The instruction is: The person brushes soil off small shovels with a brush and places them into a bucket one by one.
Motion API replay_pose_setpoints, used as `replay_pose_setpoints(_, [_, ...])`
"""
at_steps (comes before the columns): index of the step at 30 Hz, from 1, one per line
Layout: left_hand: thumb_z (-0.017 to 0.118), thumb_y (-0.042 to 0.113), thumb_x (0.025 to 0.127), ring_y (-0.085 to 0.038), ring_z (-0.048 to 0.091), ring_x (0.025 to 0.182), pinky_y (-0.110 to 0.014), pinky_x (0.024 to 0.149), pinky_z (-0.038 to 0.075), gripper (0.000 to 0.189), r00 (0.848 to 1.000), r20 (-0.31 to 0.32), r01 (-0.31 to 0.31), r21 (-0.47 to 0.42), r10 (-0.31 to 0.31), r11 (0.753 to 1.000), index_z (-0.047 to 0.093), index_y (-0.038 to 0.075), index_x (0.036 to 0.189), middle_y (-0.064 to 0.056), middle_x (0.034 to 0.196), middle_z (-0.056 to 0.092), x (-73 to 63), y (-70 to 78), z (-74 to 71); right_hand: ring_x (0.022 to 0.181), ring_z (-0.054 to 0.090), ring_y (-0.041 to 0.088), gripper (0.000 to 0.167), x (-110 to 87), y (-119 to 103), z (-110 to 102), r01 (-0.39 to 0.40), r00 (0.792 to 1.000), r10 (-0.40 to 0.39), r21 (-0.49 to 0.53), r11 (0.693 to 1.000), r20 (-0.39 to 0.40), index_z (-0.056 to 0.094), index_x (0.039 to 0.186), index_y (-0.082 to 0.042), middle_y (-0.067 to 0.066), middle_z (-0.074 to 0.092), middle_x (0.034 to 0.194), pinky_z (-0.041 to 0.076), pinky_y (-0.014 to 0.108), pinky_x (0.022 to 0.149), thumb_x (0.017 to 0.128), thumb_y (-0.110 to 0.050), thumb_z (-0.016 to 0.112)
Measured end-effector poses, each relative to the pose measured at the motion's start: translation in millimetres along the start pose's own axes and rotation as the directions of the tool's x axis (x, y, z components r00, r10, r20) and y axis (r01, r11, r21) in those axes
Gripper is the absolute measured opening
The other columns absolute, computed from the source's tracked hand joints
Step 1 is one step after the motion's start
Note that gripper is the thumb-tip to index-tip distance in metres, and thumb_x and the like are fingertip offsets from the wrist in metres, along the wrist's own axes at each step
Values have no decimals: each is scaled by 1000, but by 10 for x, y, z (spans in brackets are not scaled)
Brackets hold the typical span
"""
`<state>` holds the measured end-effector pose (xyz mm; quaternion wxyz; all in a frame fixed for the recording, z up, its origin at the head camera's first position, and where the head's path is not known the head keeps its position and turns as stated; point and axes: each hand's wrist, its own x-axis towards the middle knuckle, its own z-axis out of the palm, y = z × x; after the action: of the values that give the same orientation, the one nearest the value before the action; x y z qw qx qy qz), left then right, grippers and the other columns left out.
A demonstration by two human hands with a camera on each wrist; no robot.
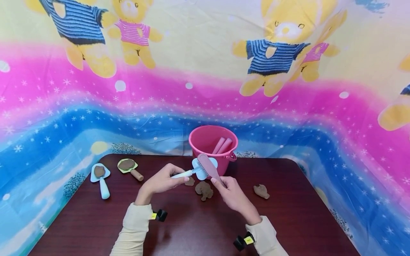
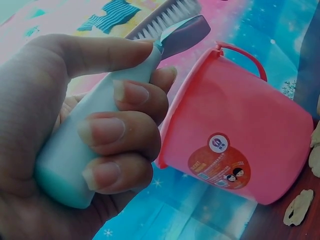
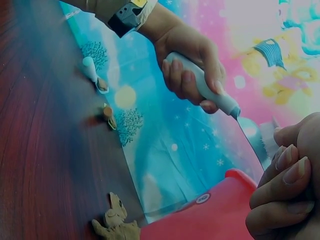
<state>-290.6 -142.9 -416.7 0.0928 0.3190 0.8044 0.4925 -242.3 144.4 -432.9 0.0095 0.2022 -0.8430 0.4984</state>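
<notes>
My left hand (image 1: 161,180) grips the pale blue and white handle of a small toy shovel (image 1: 181,174), fingers wrapped round it in the left wrist view. The shovel's light blue lobed blade is up in front of the pink bucket (image 1: 196,143). A mauve brush (image 1: 208,166) with white bristles (image 2: 172,19) is pinched in my right hand (image 1: 236,196). Its bristles lie against the shovel blade, and the brush head covers part of it. Below the tools, brown clay-like lumps (image 1: 204,190) sit on the table.
Two pink handles (image 1: 222,145) stick up inside the bucket. On the left lie a blue-white shovel (image 1: 104,189) and a green one with a brown handle (image 1: 137,174), both bearing brown lumps. Another lump (image 1: 261,191) is at right on the dark table (image 1: 288,220). A printed cloth hangs behind.
</notes>
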Motion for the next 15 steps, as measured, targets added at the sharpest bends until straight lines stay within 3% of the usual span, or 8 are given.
replay_pose_setpoints(15, [70,20,97,-8,38,47,-23,46,35,15,1000,1,-15,-27,15,1000,75,7,91,-2,55,44,-31,16,-36,52,35,9,37,21,70,-83,-8,999,7,-21,1000,-50,62,79,-13,-1,42,59,32,23,48,105,-39,55])
